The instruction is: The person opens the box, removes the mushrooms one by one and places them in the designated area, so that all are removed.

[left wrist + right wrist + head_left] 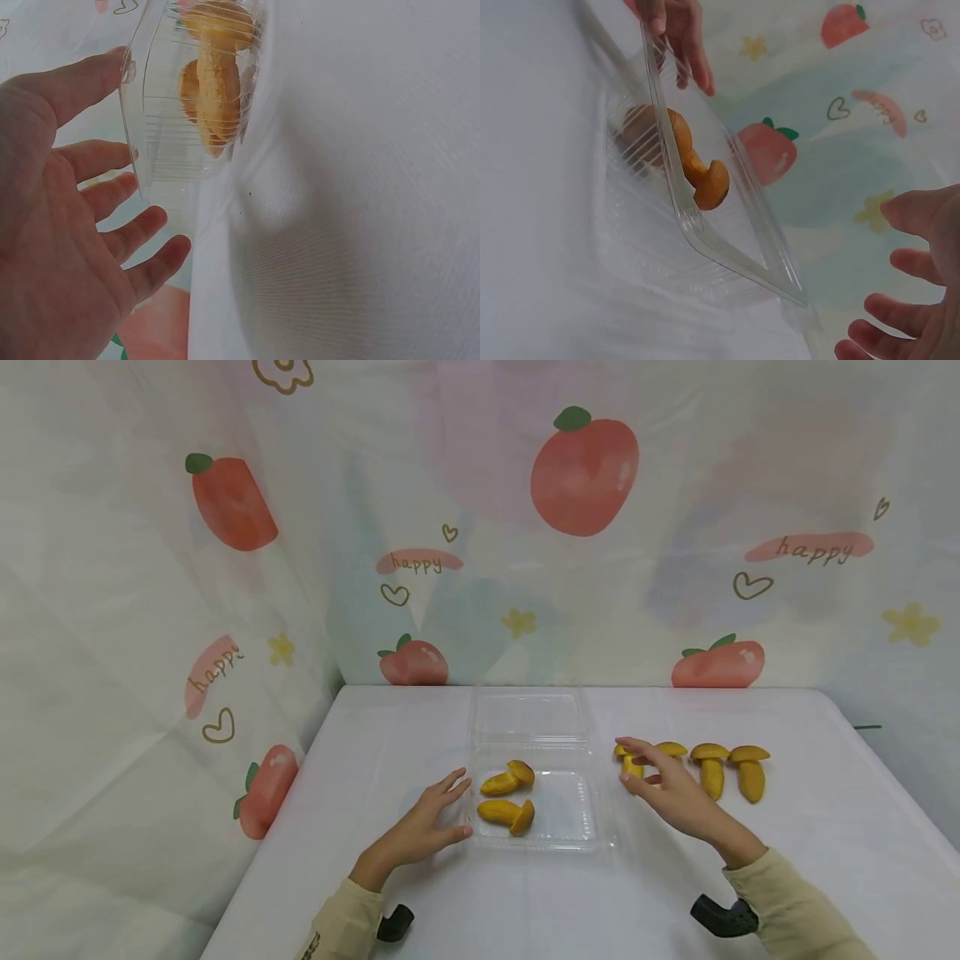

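Note:
A clear plastic clamshell box (pixel 564 806) lies with its lid (pixel 531 714) folded back. Inside, on the left, are two yellow-brown mushrooms, an upper one (pixel 498 783) and a lower one (pixel 501 812). My left hand (pixel 420 831) is at the box's left side, fingers spread; in the left wrist view its thumb and some fingertips meet the rim (pixel 135 112). To the right of the box, my right hand (pixel 678 797) hovers by the leftmost mushroom (pixel 634 768) of a row, partly covering it. The right wrist view shows its fingers (pixel 904 315) apart and holding nothing.
Several mushrooms stand in the row on the right, including a middle one (pixel 711 772) and the end one (pixel 750 777). A white cloth covers the table (pixel 525 910). Behind and to the left hangs a printed curtain (pixel 480 460) with fruit pictures.

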Tool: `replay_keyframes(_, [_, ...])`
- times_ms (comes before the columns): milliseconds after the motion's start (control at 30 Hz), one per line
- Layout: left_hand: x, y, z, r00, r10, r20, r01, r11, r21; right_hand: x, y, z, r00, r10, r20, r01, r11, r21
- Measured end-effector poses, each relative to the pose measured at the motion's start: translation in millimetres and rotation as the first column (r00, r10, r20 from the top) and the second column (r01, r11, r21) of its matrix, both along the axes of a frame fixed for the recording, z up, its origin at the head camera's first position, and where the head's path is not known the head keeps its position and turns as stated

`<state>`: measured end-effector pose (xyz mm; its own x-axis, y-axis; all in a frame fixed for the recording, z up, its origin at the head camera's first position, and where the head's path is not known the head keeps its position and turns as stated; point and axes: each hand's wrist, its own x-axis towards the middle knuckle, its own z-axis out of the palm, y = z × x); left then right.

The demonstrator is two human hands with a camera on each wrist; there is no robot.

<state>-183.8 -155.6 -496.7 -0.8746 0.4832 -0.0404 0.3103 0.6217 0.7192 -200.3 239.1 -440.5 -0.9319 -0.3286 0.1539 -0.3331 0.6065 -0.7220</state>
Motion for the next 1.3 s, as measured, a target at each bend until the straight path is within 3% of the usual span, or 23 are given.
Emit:
replay_keyframes(333, [1.0,1,1.5,1.0,0.009,-0.005,-0.009,1.0,0.002,7.9,-22,-5.2,0.999,0.046,-0.011,-0.046,0.999,0.0])
replay_keyframes(800, [-0.4,-1,-2.0,1.0,-0.005,-0.019,0.005,1.0,0.02,8.7,-50,-15.6,0.988,0.146,0.045,-0.144,0.989,-0.041])
replay_keyframes(1300, [-0.1,-1,-2.3,1.0,-0.002,-0.01,0.002,1.0,0.017,4.9,-81,-28.1,0.952,0.279,0.128,-0.27,0.959,-0.087])
